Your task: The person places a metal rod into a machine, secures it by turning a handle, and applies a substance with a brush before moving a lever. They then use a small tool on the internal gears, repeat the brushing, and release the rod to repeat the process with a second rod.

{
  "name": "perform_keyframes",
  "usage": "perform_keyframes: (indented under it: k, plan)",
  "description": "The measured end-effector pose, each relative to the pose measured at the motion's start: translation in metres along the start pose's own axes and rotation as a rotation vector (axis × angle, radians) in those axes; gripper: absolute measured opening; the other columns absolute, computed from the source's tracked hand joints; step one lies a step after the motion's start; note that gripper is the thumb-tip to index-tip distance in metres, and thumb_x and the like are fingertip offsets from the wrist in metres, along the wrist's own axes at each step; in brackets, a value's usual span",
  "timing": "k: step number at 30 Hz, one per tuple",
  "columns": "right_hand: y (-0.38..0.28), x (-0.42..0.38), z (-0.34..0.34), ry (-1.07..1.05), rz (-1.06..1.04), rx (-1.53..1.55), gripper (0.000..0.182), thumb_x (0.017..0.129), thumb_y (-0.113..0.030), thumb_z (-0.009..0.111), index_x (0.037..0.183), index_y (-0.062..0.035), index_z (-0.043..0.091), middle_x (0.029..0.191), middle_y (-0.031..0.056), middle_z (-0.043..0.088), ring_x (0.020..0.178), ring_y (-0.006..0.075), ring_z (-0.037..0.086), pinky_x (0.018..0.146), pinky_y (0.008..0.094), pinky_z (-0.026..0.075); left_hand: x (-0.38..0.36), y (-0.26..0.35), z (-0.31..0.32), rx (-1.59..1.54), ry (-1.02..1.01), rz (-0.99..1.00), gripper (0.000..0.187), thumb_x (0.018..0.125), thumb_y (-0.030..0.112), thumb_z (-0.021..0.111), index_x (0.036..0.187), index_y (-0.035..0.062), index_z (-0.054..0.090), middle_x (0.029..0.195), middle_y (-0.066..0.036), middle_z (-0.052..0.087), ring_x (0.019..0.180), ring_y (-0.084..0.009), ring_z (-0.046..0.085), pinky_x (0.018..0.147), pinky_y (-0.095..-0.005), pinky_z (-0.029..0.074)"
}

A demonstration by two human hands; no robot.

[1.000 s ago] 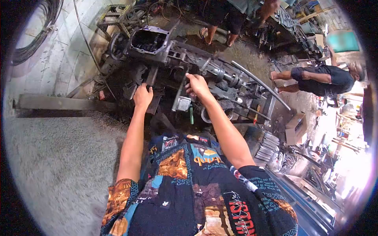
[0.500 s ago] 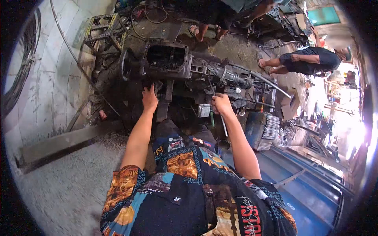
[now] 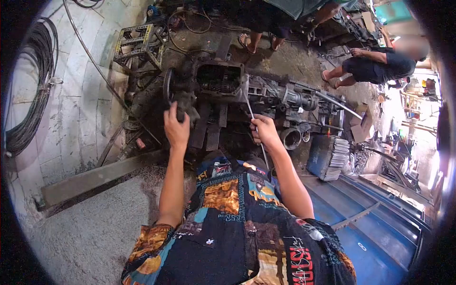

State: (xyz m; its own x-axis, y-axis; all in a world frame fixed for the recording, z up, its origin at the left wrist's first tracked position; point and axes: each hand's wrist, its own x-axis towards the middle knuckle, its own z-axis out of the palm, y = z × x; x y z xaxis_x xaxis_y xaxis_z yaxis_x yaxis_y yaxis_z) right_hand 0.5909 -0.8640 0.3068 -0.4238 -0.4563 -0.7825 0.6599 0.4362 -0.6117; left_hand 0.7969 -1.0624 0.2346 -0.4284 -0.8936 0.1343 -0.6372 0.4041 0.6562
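Note:
My right hand point(image 3: 264, 129) is closed around a long thin metal rod point(image 3: 252, 112), whose upper end reaches the near right side of the open gearbox housing point(image 3: 218, 95). Gears show inside the housing's rectangular opening. My left hand point(image 3: 176, 128) has its fingers apart, just below the round flange point(image 3: 168, 85) at the housing's left end. A dark, greasy part point(image 3: 186, 102) lies by its fingertips; whether they touch it is unclear. To the right of the housing runs a shaft assembly point(image 3: 289, 97).
A perforated metal stand point(image 3: 135, 47) is at upper left. Two people point(image 3: 256, 40) point(image 3: 380, 64) stand beyond the machinery. A blue container point(image 3: 319, 156), a ring-shaped part point(image 3: 291, 138) and a blue metal frame point(image 3: 361, 223) lie to the right. A beam point(image 3: 99, 178) crosses the left floor.
The view has shifted, so the machinery appears further right. My left hand has moved left relative to the housing, fingers spread. The rod in my right hand now reaches the housing's side.

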Motion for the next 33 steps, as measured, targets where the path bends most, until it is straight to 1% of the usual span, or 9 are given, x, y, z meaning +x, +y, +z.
perform_keyframes:
  k: [6, 8, 12, 16, 18, 22, 25, 30, 33]
  plan:
    - [0.004, 0.011, 0.02, -0.072, 0.021, -0.069, 0.027, 0.096, -0.013, 0.047, 0.119, -0.0017, 0.054, 0.068, -0.0013, 0.043, 0.046, 0.0069, 0.038, 0.039, 0.0245, 0.029, 0.099, -0.017, -0.002, 0.284, -0.023, -0.075, 0.051, 0.089, 0.026, 0.063, 0.135, 0.0124, 0.048, 0.121, -0.02, 0.053, 0.109, -0.0394, 0.056, 0.086, -0.0469, 0.051]
    - [0.004, 0.012, 0.026, -0.068, 0.013, -0.067, 0.027, 0.096, -0.013, 0.046, 0.12, -0.0017, 0.054, 0.068, -0.0012, 0.043, 0.046, 0.0071, 0.037, 0.039, 0.0249, 0.03, 0.115, -0.031, 0.014, 0.56, -0.291, -0.222, 0.054, 0.098, 0.038, 0.049, 0.143, 0.0111, 0.039, 0.138, -0.022, 0.042, 0.126, -0.0413, 0.044, 0.098, -0.0507, 0.045]
    - [0.008, 0.021, 0.031, -0.065, -0.014, -0.074, 0.032, 0.096, -0.013, 0.046, 0.126, -0.0006, 0.052, 0.069, 0.0005, 0.045, 0.045, 0.0084, 0.038, 0.039, 0.027, 0.032, 0.128, -0.064, 0.032, 0.257, -0.376, -0.366, 0.062, 0.102, 0.044, 0.028, 0.147, 0.0014, 0.028, 0.151, -0.024, 0.024, 0.139, -0.043, 0.024, 0.11, -0.0526, 0.032]
    - [0.022, 0.034, 0.036, -0.035, -0.045, -0.074, 0.039, 0.096, -0.013, 0.048, 0.132, 0.0001, 0.049, 0.07, 0.0022, 0.049, 0.046, 0.0106, 0.041, 0.04, 0.0289, 0.035, 0.13, -0.076, 0.034, 0.19, -0.273, -0.34, 0.055, 0.101, 0.038, 0.041, 0.142, 0.0019, 0.036, 0.143, -0.024, 0.035, 0.134, -0.0399, 0.034, 0.106, -0.0513, 0.037]
    - [0.025, 0.042, 0.038, -0.003, -0.058, -0.09, 0.04, 0.096, -0.014, 0.049, 0.133, 0.0003, 0.049, 0.07, 0.0026, 0.051, 0.046, 0.0112, 0.043, 0.04, 0.0294, 0.037, 0.126, -0.068, 0.032, 0.204, -0.1, -0.214, 0.045, 0.097, 0.031, 0.054, 0.131, 0.0027, 0.048, 0.129, -0.022, 0.046, 0.121, -0.0383, 0.047, 0.096, -0.0502, 0.044]
    - [0.033, 0.047, 0.039, 0.06, -0.094, -0.163, 0.042, 0.094, -0.016, 0.052, 0.132, 0.0014, 0.052, 0.071, 0.0047, 0.057, 0.049, 0.0134, 0.05, 0.043, 0.0306, 0.043, 0.111, -0.05, 0.028, 0.222, 0.065, -0.025, 0.039, 0.094, 0.034, 0.061, 0.117, 0.0027, 0.056, 0.112, -0.018, 0.051, 0.105, -0.0378, 0.054, 0.086, -0.049, 0.048]
    - [0.033, 0.052, 0.041, 0.072, -0.107, -0.178, 0.042, 0.093, -0.017, 0.053, 0.13, 0.002, 0.054, 0.071, 0.0063, 0.059, 0.05, 0.0148, 0.054, 0.044, 0.0319, 0.045, 0.12, -0.048, 0.024, 0.055, -0.009, -0.151, 0.037, 0.094, 0.035, 0.061, 0.115, 0.0045, 0.057, 0.112, -0.017, 0.05, 0.103, -0.0379, 0.054, 0.085, -0.0489, 0.048]
    - [0.035, 0.066, 0.045, 0.105, -0.206, -0.269, 0.04, 0.092, -0.017, 0.054, 0.126, 0.0031, 0.057, 0.072, 0.01, 0.063, 0.052, 0.0179, 0.058, 0.047, 0.0345, 0.047, 0.13, -0.056, 0.032, 0.204, -0.2, -0.26, 0.063, 0.092, 0.037, 0.063, 0.131, -0.0061, 0.037, 0.13, -0.022, 0.04, 0.12, -0.038, 0.043, 0.097, -0.0474, 0.044]
    - [0.031, 0.073, 0.049, 0.154, -0.244, -0.312, 0.039, 0.091, -0.018, 0.054, 0.122, 0.0042, 0.059, 0.076, 0.0138, 0.066, 0.054, 0.0198, 0.061, 0.049, 0.0356, 0.049, 0.134, -0.069, 0.05, 0.263, -0.154, -0.359, 0.071, 0.092, 0.041, 0.062, 0.135, -0.0073, 0.035, 0.136, -0.025, 0.036, 0.125, -0.0396, 0.04, 0.097, -0.0482, 0.044]
